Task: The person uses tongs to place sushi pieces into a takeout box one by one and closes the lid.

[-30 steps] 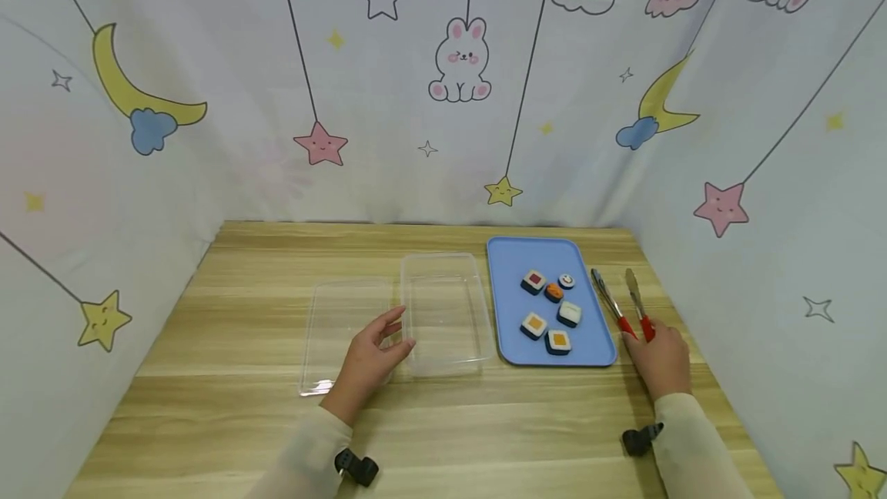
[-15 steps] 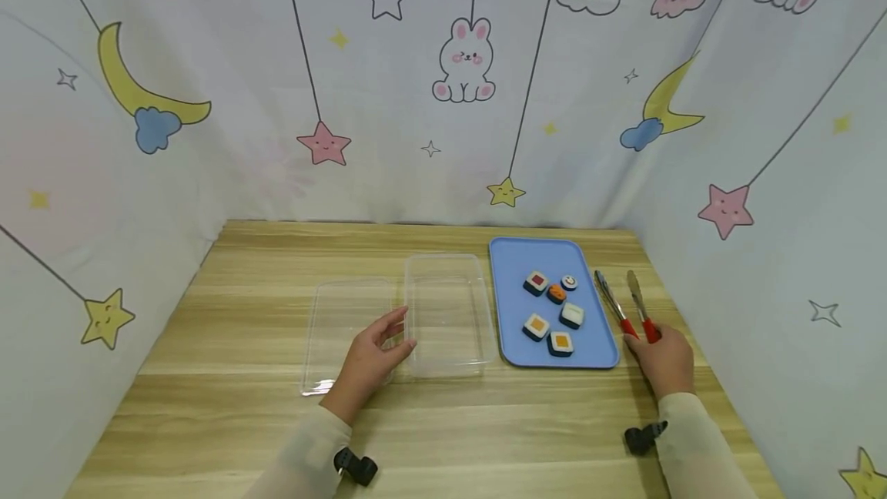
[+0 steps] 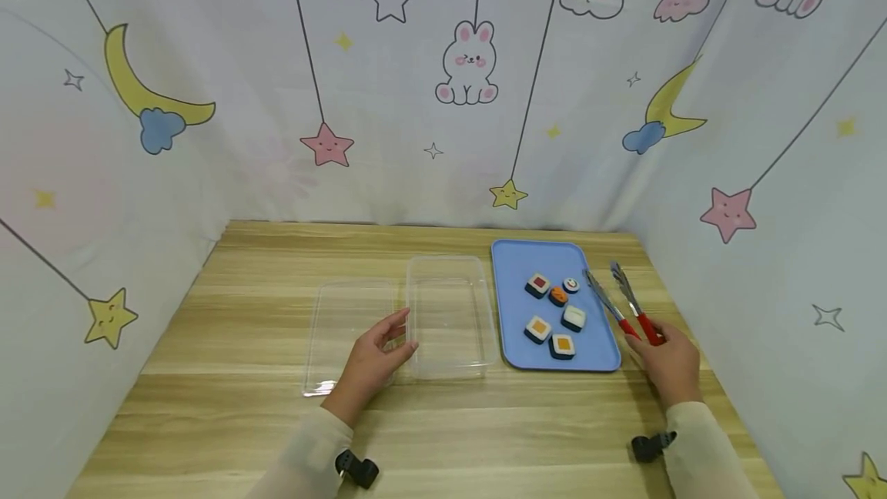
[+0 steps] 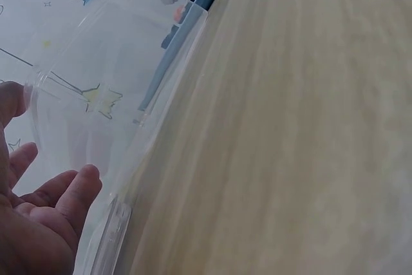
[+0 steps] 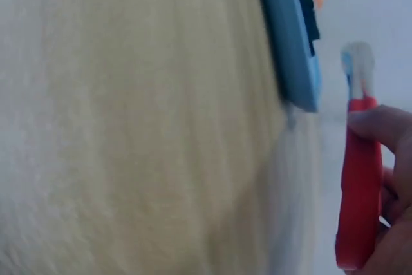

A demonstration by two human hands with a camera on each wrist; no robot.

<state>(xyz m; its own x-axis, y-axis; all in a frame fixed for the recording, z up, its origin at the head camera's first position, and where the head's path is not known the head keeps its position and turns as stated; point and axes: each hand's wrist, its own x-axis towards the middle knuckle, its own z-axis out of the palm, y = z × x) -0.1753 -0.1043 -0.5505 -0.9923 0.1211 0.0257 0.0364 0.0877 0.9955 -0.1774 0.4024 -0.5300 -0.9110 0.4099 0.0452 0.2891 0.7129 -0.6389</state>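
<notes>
In the head view my right hand grips metal tongs by their red handles. The tongs' two arms are spread, with the left tip over the right rim of a blue tray; the right wrist view shows thumb and fingers round the red handle. Several sushi pieces lie on the tray. My left hand rests beside a clear plastic container, its relaxed fingers at the left wall. From the left wrist, fingertips appear spread against or near that wall.
A clear plastic lid lies flat on the wooden table, left of the container and partly under the left hand. A printed curtain encloses the table at the back and both sides.
My right hand has moved slightly right and raised the tongs, whose tips have shifted left toward the tray. The left hand stays at the container; the head view has shifted a little.
</notes>
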